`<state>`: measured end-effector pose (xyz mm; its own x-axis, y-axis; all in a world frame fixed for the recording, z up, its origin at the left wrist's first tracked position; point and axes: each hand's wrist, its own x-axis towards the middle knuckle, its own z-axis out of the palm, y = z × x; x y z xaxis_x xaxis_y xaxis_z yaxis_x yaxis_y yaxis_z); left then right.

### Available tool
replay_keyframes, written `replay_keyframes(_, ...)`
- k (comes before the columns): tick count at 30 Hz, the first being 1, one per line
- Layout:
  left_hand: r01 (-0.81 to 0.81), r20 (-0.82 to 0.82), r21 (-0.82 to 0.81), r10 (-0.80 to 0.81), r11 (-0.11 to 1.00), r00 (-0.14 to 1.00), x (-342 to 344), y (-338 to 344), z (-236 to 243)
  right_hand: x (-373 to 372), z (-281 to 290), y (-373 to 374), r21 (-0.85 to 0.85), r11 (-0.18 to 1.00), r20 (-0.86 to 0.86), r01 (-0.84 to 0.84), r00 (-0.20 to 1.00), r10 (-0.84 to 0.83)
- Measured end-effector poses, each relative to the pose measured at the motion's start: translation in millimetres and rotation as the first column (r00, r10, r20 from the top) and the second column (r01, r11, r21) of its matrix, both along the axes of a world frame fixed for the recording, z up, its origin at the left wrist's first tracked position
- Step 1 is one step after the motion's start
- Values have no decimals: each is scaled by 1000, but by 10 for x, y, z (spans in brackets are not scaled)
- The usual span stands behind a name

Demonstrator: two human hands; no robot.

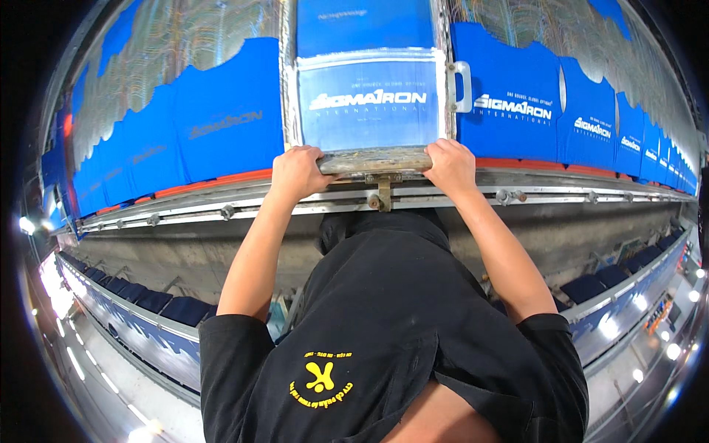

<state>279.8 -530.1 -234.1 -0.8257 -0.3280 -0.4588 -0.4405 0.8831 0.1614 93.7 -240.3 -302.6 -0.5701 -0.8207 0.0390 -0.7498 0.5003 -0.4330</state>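
A screen printing frame lies over the long table straight ahead of me, its near bar worn and stained. Through its translucent mesh shows blue cloth with white lettering. My left hand is closed around the left end of the near bar. At the bar's right end, my right hand grips in the same way, its fingers over the far side and out of sight. A white handle is fixed to the frame's right side.
Blue fabric pieces lie in a row along the table on both sides; those on the right bear white print. A metal rail with bolts runs along the near edge, beside a brass-coloured bracket. Dark cloths lie behind me.
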Motion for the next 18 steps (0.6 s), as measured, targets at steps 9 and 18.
replay_keyframes(9, 208, -12, -3, -208, 978, 978, -758, 113, -151, -293, 112, -405, 98, 995, 54, -10, 999, 5)
replay_keyframes(18, 190, 227, 229, -243, 955, 943, -1111, -187, -172, -710, 20, -504, 111, 993, 545, 29, 834, -85)
